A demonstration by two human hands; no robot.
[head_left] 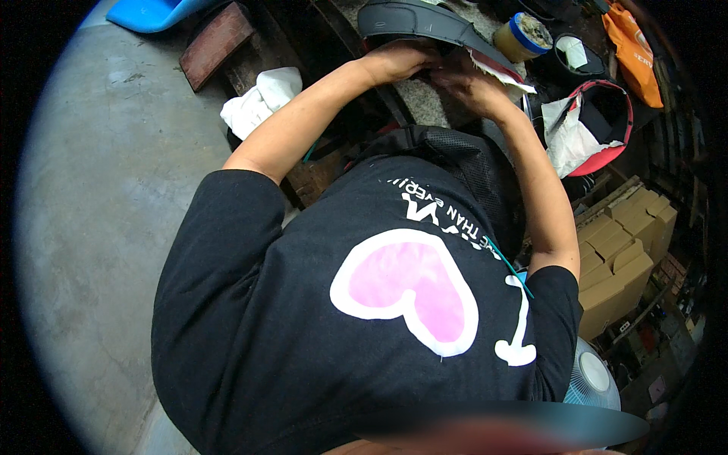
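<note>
Grey shoe sole [413, 19] gripped by left hand [398, 61] — right hand [466, 83] beside it; finger spread hidden.

The left hand [400, 61] and right hand [472, 85] both grip a dark grey shoe sole [421, 20] with a white-and-red edge, above a speckled work surface [418, 102]. Nearby lie a white cloth [262, 98], a glue tub [523, 36] and stacked cardboard boxes [622, 258].
</note>
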